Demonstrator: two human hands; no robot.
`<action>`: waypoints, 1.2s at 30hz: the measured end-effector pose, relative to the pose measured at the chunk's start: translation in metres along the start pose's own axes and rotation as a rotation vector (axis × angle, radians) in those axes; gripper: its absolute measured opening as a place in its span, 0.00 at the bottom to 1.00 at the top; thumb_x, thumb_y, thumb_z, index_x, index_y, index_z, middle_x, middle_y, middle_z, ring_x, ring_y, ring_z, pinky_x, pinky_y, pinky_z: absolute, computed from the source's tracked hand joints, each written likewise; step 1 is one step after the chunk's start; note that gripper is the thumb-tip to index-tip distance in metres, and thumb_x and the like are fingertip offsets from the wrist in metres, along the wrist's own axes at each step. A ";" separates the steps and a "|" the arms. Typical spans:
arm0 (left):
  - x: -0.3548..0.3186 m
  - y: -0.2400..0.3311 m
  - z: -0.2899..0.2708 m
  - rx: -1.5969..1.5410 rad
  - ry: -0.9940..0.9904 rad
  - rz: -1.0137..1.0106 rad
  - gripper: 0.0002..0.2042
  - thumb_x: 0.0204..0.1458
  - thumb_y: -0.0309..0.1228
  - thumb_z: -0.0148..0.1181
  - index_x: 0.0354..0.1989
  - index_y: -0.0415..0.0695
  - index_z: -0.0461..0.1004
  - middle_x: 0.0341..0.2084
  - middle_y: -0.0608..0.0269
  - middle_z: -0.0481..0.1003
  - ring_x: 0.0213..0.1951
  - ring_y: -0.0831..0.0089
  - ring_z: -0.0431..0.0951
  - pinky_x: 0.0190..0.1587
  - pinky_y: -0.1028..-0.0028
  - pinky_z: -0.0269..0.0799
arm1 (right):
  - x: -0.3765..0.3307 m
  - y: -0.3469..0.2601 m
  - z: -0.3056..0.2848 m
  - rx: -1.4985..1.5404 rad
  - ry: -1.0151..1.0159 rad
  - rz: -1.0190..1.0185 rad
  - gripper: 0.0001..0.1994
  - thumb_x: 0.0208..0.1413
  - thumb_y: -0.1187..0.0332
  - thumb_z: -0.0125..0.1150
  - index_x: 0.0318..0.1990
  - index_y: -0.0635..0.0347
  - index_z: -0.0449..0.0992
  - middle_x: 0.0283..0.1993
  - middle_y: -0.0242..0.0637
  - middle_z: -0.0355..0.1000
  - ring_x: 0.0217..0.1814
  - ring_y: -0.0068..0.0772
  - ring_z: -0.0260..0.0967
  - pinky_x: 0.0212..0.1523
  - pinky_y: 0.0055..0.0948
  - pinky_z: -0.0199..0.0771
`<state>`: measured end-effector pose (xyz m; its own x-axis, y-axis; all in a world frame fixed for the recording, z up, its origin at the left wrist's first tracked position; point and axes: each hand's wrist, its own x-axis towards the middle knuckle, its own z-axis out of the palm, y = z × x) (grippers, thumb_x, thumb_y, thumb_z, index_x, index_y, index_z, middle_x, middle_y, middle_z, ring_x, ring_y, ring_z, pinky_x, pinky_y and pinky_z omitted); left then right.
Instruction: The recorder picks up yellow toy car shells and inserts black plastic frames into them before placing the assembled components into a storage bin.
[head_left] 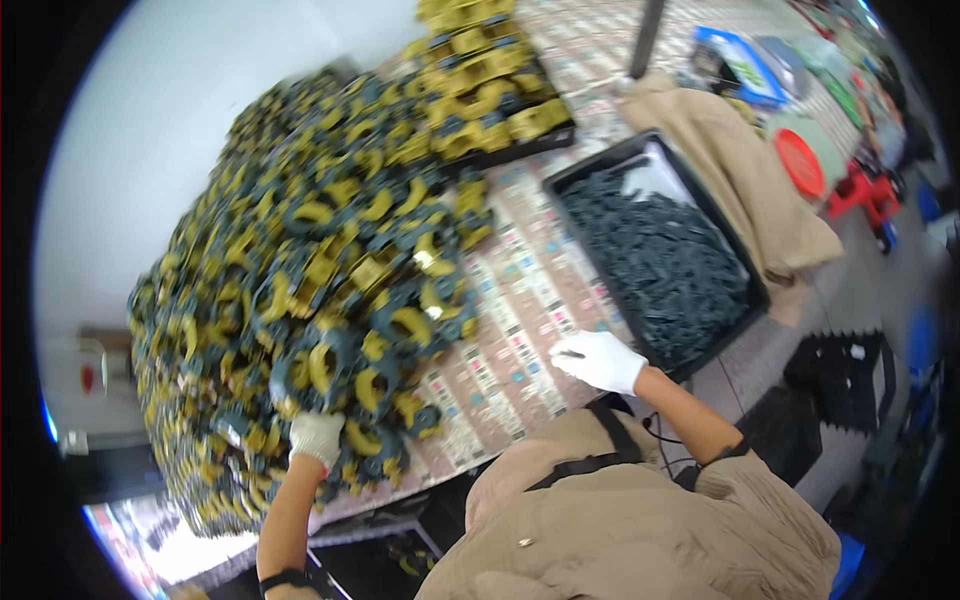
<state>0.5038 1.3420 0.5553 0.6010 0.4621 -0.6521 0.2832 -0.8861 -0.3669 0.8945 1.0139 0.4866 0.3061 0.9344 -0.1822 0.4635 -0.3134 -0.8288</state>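
A large heap of yellow and dark grey-blue plastic parts (320,265), many with curved yellow pieces, covers the left of the table. My left hand (317,438), in a whitish knit glove, reaches against the heap's near side and touches the parts there; its fingertips are not clearly visible. Over the patterned table top, my right hand (603,363) wears a white glove. Its fingers are closed on a small dark piece (571,354). Beside that hand, a black tray (720,350) contains many small dark grey pieces (660,255).
At the back, yellow and grey parts stand in stacked rows (485,80) on a black tray. Tan cloth (745,180) lies along the black tray's right side. Farther right are a red round lid (799,163) and a blue-edged box (745,68). A dark post (648,40) rises behind.
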 end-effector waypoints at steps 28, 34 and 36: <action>0.046 0.175 -0.066 -1.668 0.047 -0.215 0.19 0.49 0.40 0.65 0.42 0.36 0.78 0.32 0.62 0.81 0.35 0.77 0.78 0.42 0.74 0.73 | 0.073 0.050 -0.096 0.097 0.294 0.105 0.12 0.62 0.64 0.57 0.44 0.64 0.77 0.37 0.43 0.77 0.30 0.33 0.74 0.34 0.30 0.74; 0.052 0.217 -0.078 -1.246 0.315 -0.056 0.17 0.43 0.45 0.64 0.34 0.43 0.81 0.29 0.50 0.78 0.38 0.52 0.77 0.42 0.60 0.72 | 0.034 -0.031 0.031 0.518 -0.484 0.404 0.20 0.57 0.54 0.67 0.43 0.64 0.80 0.28 0.34 0.75 0.20 0.20 0.66 0.22 0.22 0.68; 0.054 0.226 -0.071 -1.263 0.293 -0.052 0.17 0.44 0.45 0.62 0.32 0.42 0.79 0.29 0.49 0.77 0.39 0.50 0.75 0.43 0.58 0.71 | 0.036 -0.024 0.058 0.508 -0.504 0.468 0.20 0.56 0.53 0.68 0.41 0.65 0.80 0.27 0.34 0.74 0.19 0.20 0.65 0.21 0.23 0.66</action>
<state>0.6534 1.1642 0.4845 0.6626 0.6141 -0.4287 0.7193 -0.3623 0.5927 0.8456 1.0647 0.4693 -0.0894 0.7286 -0.6791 -0.0842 -0.6849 -0.7238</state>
